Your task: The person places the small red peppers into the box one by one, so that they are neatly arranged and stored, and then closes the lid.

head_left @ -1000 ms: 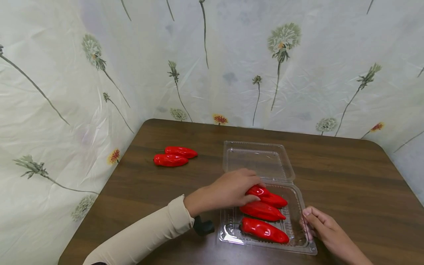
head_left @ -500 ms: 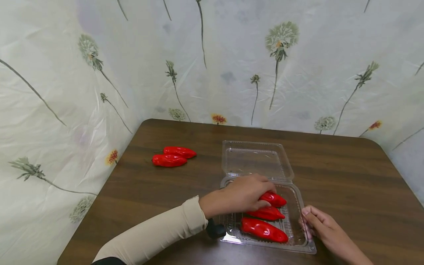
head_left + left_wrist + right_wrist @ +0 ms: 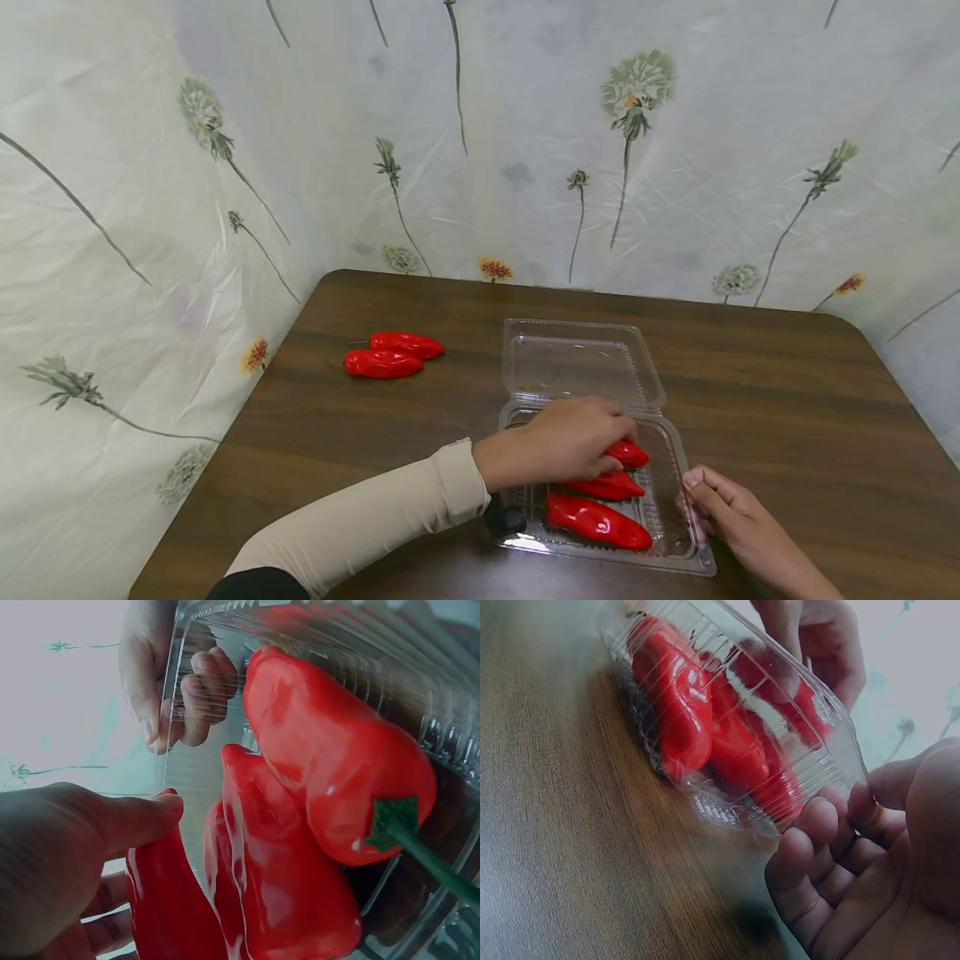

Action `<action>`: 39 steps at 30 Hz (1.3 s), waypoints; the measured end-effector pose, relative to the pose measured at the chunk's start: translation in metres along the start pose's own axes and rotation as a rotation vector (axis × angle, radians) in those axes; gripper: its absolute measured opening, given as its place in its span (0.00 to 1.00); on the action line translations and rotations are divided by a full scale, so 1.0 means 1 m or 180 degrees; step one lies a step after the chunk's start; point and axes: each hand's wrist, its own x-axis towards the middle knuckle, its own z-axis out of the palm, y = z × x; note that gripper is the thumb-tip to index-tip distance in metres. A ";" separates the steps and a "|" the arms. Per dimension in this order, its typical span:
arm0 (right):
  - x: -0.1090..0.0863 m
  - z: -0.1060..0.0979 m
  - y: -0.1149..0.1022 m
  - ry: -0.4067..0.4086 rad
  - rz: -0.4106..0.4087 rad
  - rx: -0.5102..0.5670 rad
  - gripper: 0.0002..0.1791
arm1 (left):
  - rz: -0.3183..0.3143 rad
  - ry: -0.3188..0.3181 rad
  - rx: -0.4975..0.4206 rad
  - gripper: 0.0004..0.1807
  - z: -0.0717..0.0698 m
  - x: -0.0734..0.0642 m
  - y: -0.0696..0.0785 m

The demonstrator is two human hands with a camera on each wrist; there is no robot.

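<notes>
My left hand (image 3: 573,442) is over the middle of the clear plastic container (image 3: 701,554). In the left wrist view its thumb and fingers hold a red pepper (image 3: 171,892) near the tip. Beside that pepper, inside the container, lie more red peppers: the front one (image 3: 598,522), with a green stem (image 3: 394,825), a middle one (image 3: 611,485), and one (image 3: 628,454) partly hidden by my left hand. My right hand (image 3: 738,512) pinches the container's right rim between thumb and fingers; the right wrist view shows the grip at the clear edge (image 3: 864,776).
The container's hinged lid (image 3: 581,362) lies folded back behind it. Two red peppers, a nearer one (image 3: 382,363) and a farther one (image 3: 407,343), lie side by side on the brown wooden table (image 3: 787,392) at the left. A flowered covering (image 3: 525,150) hangs behind the table.
My left hand has moved right within the container, covering more of the peppers beneath it. My right hand keeps its hold on the rim. The two peppers at the left have not moved.
</notes>
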 end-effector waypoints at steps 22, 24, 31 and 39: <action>0.000 0.000 -0.002 0.0045 0.0032 -0.0093 0.15 | -0.0042 -0.0248 0.0236 0.22 0.006 0.012 0.008; 0.000 0.000 -0.001 0.0038 0.0015 -0.0084 0.15 | -0.0023 -0.0241 0.0265 0.23 0.006 0.012 0.009; 0.000 0.000 -0.001 0.0042 -0.0001 -0.0116 0.15 | 0.0007 -0.0219 0.0253 0.25 0.007 0.010 0.008; 0.000 0.002 -0.002 0.0054 0.0032 -0.0105 0.15 | 0.0035 -0.0200 0.0231 0.25 0.008 0.008 0.007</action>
